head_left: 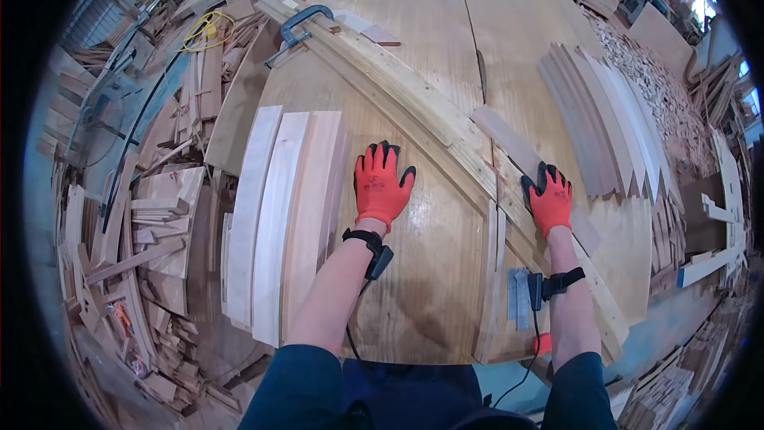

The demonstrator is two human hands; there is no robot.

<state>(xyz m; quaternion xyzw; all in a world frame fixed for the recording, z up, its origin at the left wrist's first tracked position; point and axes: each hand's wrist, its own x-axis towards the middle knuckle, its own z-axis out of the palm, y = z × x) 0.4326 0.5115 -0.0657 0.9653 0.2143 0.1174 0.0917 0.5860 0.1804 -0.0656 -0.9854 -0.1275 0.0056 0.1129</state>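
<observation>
My left hand [382, 185], in a red glove with black fingertips, lies flat and spread on the plywood tabletop [414, 271]. It is just right of a stack of pale boards [293, 191] and holds nothing. In a matching glove, my right hand [549, 203] rests on a narrow wooden board [505, 137] with its thumb and fingers apart. This board lies along a long wooden rail [398, 84] that crosses the table diagonally. My palm covers part of the board. At the rail's far left end sits a blue C-clamp [296, 30].
Several boards with pointed ends [601, 123] stand in a row at the right. Grey-blue strips [519, 299] and a red object [543, 343] lie near the front edge. Scrap wood [163, 231] is piled at the left, wood chips [649, 84] at the right. A dark slit [481, 64] runs along the tabletop.
</observation>
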